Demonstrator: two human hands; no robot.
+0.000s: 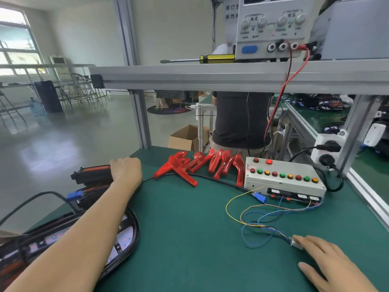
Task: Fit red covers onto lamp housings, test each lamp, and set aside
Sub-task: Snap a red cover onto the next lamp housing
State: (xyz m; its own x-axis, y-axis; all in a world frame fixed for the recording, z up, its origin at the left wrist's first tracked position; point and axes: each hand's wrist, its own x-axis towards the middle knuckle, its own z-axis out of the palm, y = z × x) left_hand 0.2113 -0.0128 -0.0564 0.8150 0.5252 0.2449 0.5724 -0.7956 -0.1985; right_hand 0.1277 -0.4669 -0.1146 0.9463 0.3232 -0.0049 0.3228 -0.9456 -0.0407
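From the head-worn camera, a green work surface (189, 239) filled the lower half of the view.

At about ten o'clock, the left hand (126, 171) reached out over the end of a black lamp housing (92, 175) at the surface's far left edge. Its fingers curved down over the housing, but whether they gripped it could not be told. More black housings (124, 237) with cables lay stacked at eight o'clock, under the forearm.

At five o'clock, the right hand (324, 262) lay with its fingers nearly straight, the fingertips touching a small white connector (296, 243) on a bundle of thin coloured wires (252, 211). These wires ran up to a grey test box (282, 178) with rows of red, green and yellow buttons at two o'clock.

At twelve o'clock, a heap of loose red covers (202, 165) lay beside the box, none of them on a housing. By that, the work looked early: no cover had visibly been fitted to the housing under the left hand, and fitting, testing and setting aside all seemed still ahead for it.

On the shelf above stood a power supply (271, 28) and a yellow-handled screwdriver (202, 59). Beyond the surface, an open cardboard box (187, 138) stood on the floor; its contents could not be seen.
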